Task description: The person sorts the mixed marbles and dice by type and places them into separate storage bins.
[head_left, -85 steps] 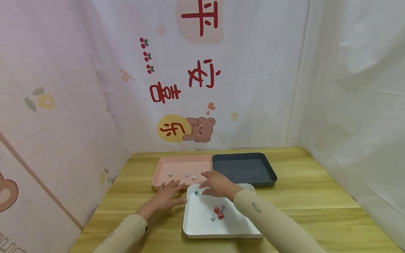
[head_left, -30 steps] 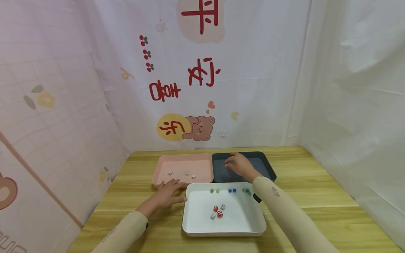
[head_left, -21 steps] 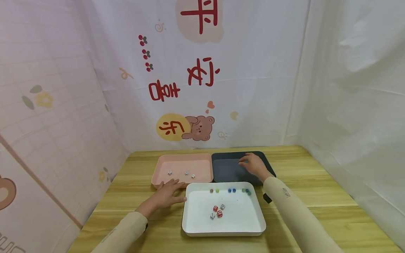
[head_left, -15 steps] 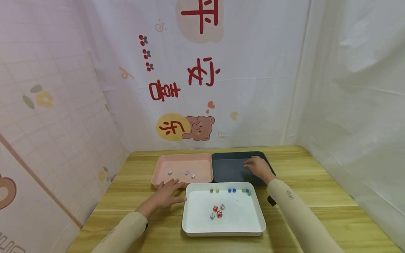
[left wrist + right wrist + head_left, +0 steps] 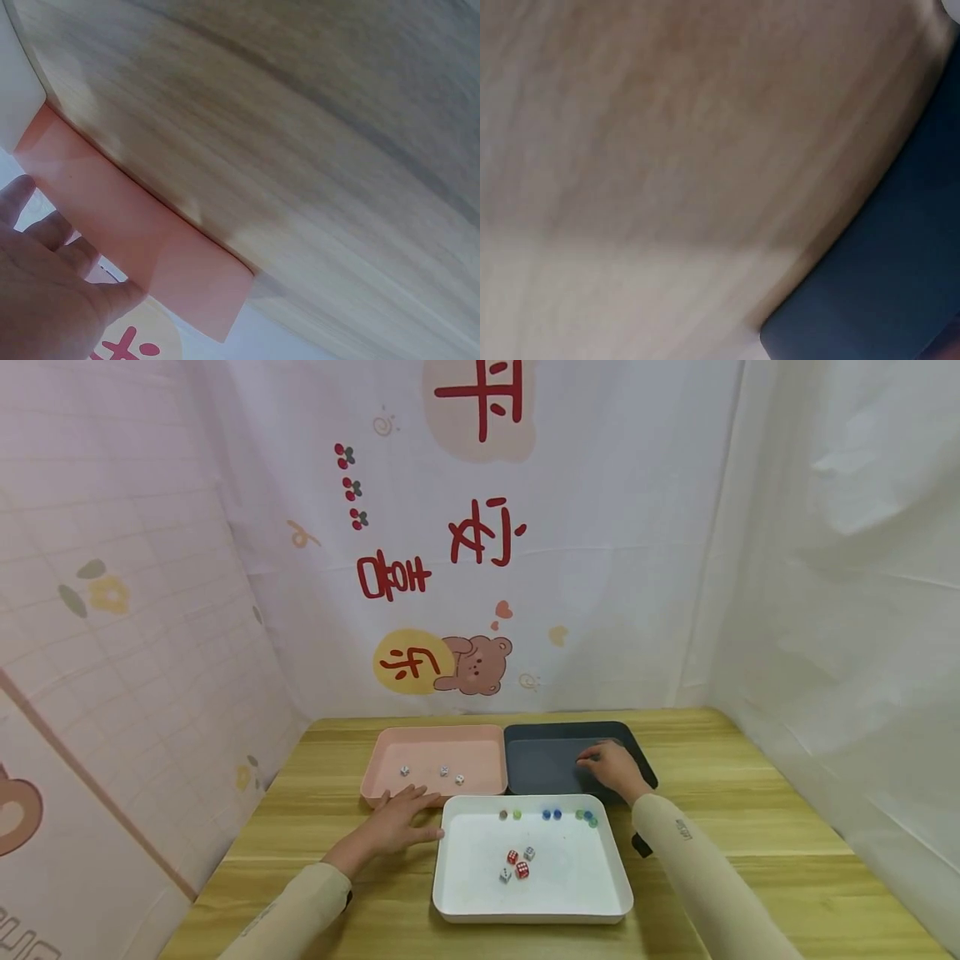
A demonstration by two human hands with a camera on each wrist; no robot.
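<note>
My right hand is over the dark grey tray, its thumb and fingertips pinched low inside. A small blue bead seems to be between the fingertips, mostly hidden. My left hand has its fingers spread on the near rim of the pink tray; its thumb tip is by the left wall of the white tray. In the left wrist view, the left fingers lie along the pink tray's wall. The right wrist view shows the dark tray's outer side, with the right hand largely out of sight.
In the white tray are a red die, another red one, white dice and a row of small coloured beads along the far side. Several white dice lie in the pink tray. A cloth backdrop encloses the wooden table.
My right hand has moved from the white tray's far left corner, right and away, into the dark tray, then lower. The blue bead is gone from that corner. The left hand has stayed put.
</note>
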